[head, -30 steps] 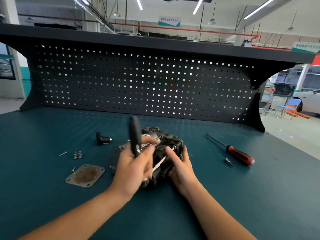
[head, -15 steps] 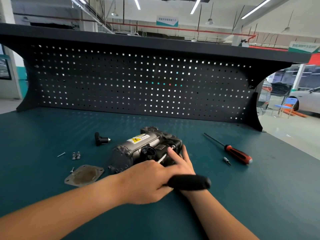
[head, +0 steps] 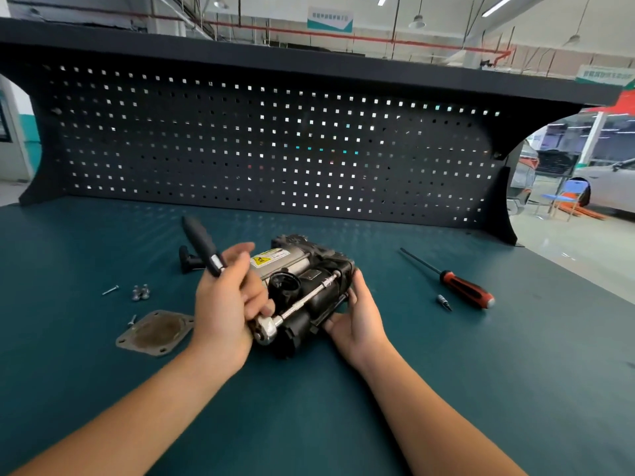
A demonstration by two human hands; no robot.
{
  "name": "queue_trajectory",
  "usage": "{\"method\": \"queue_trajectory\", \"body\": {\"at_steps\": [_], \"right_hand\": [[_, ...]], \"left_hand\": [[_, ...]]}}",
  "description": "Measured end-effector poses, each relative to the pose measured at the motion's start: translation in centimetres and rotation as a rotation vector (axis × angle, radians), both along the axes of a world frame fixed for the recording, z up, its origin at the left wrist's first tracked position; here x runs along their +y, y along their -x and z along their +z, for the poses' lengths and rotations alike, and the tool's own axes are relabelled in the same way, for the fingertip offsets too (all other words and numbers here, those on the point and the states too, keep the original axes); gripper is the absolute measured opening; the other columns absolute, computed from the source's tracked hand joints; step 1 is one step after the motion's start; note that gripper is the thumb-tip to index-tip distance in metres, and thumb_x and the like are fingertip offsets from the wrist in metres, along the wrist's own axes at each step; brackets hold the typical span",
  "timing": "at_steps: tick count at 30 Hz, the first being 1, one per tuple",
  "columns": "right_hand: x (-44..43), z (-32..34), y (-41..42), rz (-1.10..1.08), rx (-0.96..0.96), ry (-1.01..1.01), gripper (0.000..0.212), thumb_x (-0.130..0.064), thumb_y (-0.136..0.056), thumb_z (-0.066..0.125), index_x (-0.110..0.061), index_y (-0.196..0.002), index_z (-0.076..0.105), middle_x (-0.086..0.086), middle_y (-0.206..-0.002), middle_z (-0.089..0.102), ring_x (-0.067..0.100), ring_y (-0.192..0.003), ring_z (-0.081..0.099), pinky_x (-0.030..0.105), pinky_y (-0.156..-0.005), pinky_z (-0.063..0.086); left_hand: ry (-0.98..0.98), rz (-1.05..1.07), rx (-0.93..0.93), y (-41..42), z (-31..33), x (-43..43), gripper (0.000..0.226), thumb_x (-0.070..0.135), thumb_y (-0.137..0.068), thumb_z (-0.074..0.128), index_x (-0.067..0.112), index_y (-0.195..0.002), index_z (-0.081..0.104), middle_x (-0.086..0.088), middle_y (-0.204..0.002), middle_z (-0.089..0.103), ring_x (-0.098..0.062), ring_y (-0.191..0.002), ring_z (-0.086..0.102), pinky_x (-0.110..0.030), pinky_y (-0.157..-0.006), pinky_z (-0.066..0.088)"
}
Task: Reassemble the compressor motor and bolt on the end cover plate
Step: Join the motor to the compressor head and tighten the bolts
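**Ratchet on the compressor, cover plate lying off to the side**

I see the grey-and-black metal compressor motor (head: 309,269) lying on its side near the middle of the teal-topped bench (head: 446,389), somewhat nearer the front edge than the black perforated back panel (head: 275,149). Its silver cylindrical body carries a yellow warning label on top, and a round black port opens toward me.

My left hand (head: 223,310) grips the chrome ratchet wrench (head: 266,330) with fingers curled close behind its head. The black handle sticks up and away toward the back left. A chrome extension bar runs from the head across the black housing to a fastener at the far right end. My right hand (head: 357,317) cups the right end of the compressor motor, fingers wrapped under it and thumb along its side.

The flat grey square end cover plate (head: 154,333), with a hole at each corner, lies on the bench left of my left hand, unmounted. One small silver bolt (head: 132,319) sits just beside its far corner. Two short silver bolts (head: 141,293) and a thin silver screw (head: 110,290) lie farther toward the left edge. A small black fitting (head: 189,261) rests behind my left hand.

Toward the right edge lie a red-and-black-handled screwdriver (head: 464,290) and, near it, a small dark driver bit (head: 444,301).
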State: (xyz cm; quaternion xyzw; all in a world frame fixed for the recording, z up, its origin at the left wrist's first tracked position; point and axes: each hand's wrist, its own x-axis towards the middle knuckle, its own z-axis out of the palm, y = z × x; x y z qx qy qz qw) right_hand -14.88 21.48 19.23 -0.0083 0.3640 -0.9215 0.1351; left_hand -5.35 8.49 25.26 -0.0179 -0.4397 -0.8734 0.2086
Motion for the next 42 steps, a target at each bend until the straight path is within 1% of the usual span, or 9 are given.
{"method": "queue_trajectory", "body": {"at_steps": [5, 13, 18, 21, 24, 28, 32, 36, 42], "right_hand": [[0.0, 0.0, -0.2, -0.041, 0.011, -0.001, 0.041, -0.038, -0.097, 0.044, -0.028, -0.137, 0.044, -0.002, -0.134, 0.054, 0.028, -0.113, 0.059, 0.049, -0.092, 0.048], [0.4, -0.3, -0.2, -0.088, 0.016, -0.010, 0.017, -0.034, -0.098, 0.046, -0.037, -0.112, 0.054, -0.003, -0.109, 0.067, 0.019, -0.090, 0.067, 0.042, -0.074, 0.055], [0.0, -0.2, 0.3, -0.105, -0.009, 0.015, 0.042, -0.035, -0.098, 0.044, -0.021, -0.138, 0.044, 0.002, -0.125, 0.059, 0.018, -0.104, 0.063, 0.036, -0.082, 0.054], [0.1, -0.1, 0.4, -0.162, 0.051, -0.035, 0.042, -0.029, -0.099, 0.044, -0.019, -0.139, 0.041, -0.003, -0.112, 0.061, 0.001, -0.075, 0.068, 0.016, -0.054, 0.053], [-0.1, 0.0, 0.2, -0.123, 0.105, -0.048, 0.044, -0.022, -0.096, 0.049, -0.025, -0.139, 0.041, -0.002, -0.115, 0.063, 0.006, -0.075, 0.069, 0.021, -0.054, 0.053], [0.0, 0.0, -0.2, -0.036, 0.145, -0.105, 0.047, -0.013, -0.090, 0.054, -0.038, -0.128, 0.045, -0.008, -0.111, 0.068, 0.025, -0.097, 0.065, 0.035, -0.072, 0.055], [0.1, 0.2, -0.8, -0.046, 0.149, -0.109, 0.048, -0.008, -0.089, 0.047, -0.033, -0.129, 0.047, -0.003, -0.107, 0.067, 0.025, -0.089, 0.062, 0.033, -0.068, 0.054], [0.0, 0.5, -0.8, -0.030, 0.166, -0.101, 0.033, -0.021, -0.092, 0.047, -0.034, -0.123, 0.051, -0.008, -0.100, 0.071, 0.021, -0.084, 0.066, 0.039, -0.076, 0.053], [0.0, 0.4, -0.8, -0.027, 0.060, -0.036, 0.051, -0.037, -0.093, 0.050, -0.030, -0.141, 0.038, -0.004, -0.136, 0.053, 0.026, -0.102, 0.066, 0.045, -0.079, 0.056]], "left_hand": [[0.448, 0.060, 0.175, -0.6, 0.6, 0.9, 0.022, -0.003, -0.095, 0.041, 0.012, -0.089, 0.055, 0.010, -0.038, 0.027, -0.007, -0.031, 0.021, -0.016, -0.037, 0.028], [1.055, -0.027, 0.372, -1.7, 0.4, 1.3, 0.015, 0.018, -0.083, 0.048, 0.026, -0.086, 0.060, 0.008, -0.042, 0.042, -0.003, -0.038, 0.036, -0.020, -0.044, 0.035], [1.648, -0.198, 0.471, -1.3, 1.0, 0.5, 0.025, 0.015, -0.079, 0.044, 0.014, -0.097, 0.061, 0.009, -0.057, 0.050, -0.012, -0.054, 0.046, -0.024, -0.055, 0.036], [1.922, -0.299, 0.548, -0.9, 1.4, 0.3, 0.035, 0.018, -0.079, 0.039, 0.018, -0.107, 0.060, 0.001, -0.068, 0.061, -0.010, -0.064, 0.047, -0.017, -0.058, 0.032], [1.623, -0.168, 0.533, -1.0, 1.0, -0.6, 0.028, 0.021, -0.082, 0.043, 0.033, -0.103, 0.057, 0.001, -0.067, 0.063, -0.010, -0.058, 0.052, -0.017, -0.061, 0.042], [0.565, 0.021, 0.229, -1.0, 0.3, -1.0, 0.012, 0.010, -0.089, 0.049, 0.018, -0.090, 0.058, 0.009, -0.040, 0.033, -0.006, -0.033, 0.029, -0.018, -0.041, 0.035], [-0.183, -0.100, -0.110, 0.3, 0.1, -0.9, 0.026, 0.010, -0.099, 0.036, 0.019, -0.083, 0.054, 0.009, -0.038, 0.024, -0.004, -0.029, 0.023, -0.012, -0.038, 0.032], [-0.020, -0.018, -0.010, 0.0, 0.1, -0.4, 0.024, 0.007, -0.099, 0.035, 0.019, -0.088, 0.053, 0.010, -0.039, 0.025, -0.004, -0.030, 0.022, -0.013, -0.037, 0.032], [0.238, 0.021, 0.064, -0.2, 1.2, -0.3, 0.023, -0.001, -0.096, 0.036, 0.015, -0.094, 0.053, 0.009, -0.039, 0.025, -0.006, -0.031, 0.020, -0.017, -0.037, 0.031]]}}
